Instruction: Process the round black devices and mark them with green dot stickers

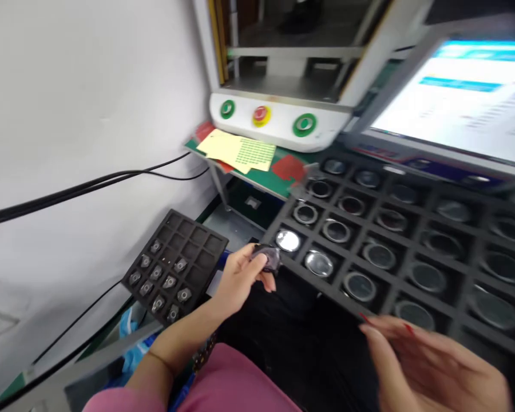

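My left hand (238, 280) is closed around a small dark watch-like part (271, 258), its thumb pressed on the top face. It is held just off the near left edge of a large black compartment tray (341, 303), whose pockets hold round glassy discs (320, 263). At the lower right, my right hand (438, 366) hovers over the near edge of that tray, thumb and forefinger tips brought together. Thin red bits show at its fingertips; blur hides whether these are nails or a strip held there.
A smaller black tray (199, 240) at the left holds several small watch-like parts. Behind stand a machine with green and red buttons (261, 114) and a lit monitor (463, 97). Yellow label sheets (227, 147) and red pieces (289, 167) lie on a green table. Black cables (90, 182) cross at left.
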A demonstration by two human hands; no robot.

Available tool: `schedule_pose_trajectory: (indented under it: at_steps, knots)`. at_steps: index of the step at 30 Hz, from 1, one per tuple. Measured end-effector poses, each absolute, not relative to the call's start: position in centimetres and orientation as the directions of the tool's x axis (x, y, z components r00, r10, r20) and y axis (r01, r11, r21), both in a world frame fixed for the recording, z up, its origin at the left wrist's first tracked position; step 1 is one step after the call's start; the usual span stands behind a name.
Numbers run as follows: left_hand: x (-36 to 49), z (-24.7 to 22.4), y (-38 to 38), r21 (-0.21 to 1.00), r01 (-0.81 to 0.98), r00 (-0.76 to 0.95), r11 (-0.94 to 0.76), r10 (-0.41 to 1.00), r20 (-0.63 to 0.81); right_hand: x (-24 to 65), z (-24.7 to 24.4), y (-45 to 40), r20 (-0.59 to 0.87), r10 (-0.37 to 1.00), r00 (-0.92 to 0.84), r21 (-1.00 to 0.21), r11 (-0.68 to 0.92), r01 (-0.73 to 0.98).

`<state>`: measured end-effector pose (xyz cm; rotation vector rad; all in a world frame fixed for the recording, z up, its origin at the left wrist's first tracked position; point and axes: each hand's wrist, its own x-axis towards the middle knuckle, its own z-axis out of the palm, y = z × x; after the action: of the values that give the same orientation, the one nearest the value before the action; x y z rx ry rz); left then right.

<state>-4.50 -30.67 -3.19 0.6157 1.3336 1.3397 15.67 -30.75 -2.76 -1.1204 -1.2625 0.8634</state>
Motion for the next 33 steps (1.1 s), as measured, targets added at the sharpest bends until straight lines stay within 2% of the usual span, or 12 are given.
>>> schedule_pose_trajectory:
  at_steps: [3,7,13,16,20,26,29,33]
  knots:
    - [-0.3,-1.5,-29.5,0.872,-0.435,-0.006,0.226,0.967,-0.254,15.4,-2.0,-30.2,0.437,0.882,0.175,-0.899,0.422,0.114]
    - [3.0,-0.4,-28.7,0.886,-0.381,0.130,0.263,0.964,-0.230,15.3,-1.2,-29.5,0.472,0.838,0.274,-0.881,0.456,0.126]
    - [5.1,-1.0,-28.2,0.990,-0.003,0.100,0.141,0.985,-0.140,16.9,-2.0,-28.1,0.499,0.803,0.326,-0.865,0.487,0.124]
    - [6.1,-1.5,-28.1,0.989,-0.037,0.125,0.143,0.983,-0.137,18.3,-2.3,-27.5,0.574,0.780,0.249,-0.817,0.523,0.245]
    - [7.1,-1.5,-28.2,0.984,-0.107,0.112,0.141,0.985,-0.129,20.4,-2.5,-27.7,0.696,0.718,-0.017,-0.628,0.621,0.470]
    - [7.7,0.1,-27.5,0.945,-0.309,0.260,0.107,0.965,-0.024,22.3,-2.9,-28.1,0.690,0.702,-0.177,-0.515,0.649,0.560]
    - [7.9,0.4,-27.2,0.945,-0.289,0.258,0.153,0.963,-0.077,22.6,-2.8,-28.1,0.684,0.702,-0.199,-0.505,0.652,0.566]
    - [8.2,0.4,-27.2,0.955,-0.216,0.236,0.201,0.960,-0.149,22.6,-2.4,-28.7,0.614,0.786,-0.071,-0.629,0.541,0.558]
